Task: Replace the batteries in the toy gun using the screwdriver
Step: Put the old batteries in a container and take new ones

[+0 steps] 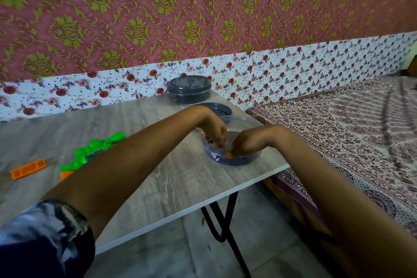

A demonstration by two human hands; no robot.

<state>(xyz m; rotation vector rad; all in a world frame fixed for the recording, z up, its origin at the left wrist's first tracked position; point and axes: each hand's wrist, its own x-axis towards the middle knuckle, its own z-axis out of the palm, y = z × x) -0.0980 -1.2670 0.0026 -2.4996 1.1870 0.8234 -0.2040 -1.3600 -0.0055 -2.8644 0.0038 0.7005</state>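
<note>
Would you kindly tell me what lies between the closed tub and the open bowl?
A loose dark lid lies flat there, seen in the head view.

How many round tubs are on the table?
2: a closed tub at the back; an open tub nearer, under the left hand and right hand.

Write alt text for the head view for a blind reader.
A person's left hand and right hand reach into a clear round plastic container at a grey wood-grain table's right edge. A green plastic toy gun and an orange rectangular piece lie to the left; a closed dark round tub stands behind.
</note>
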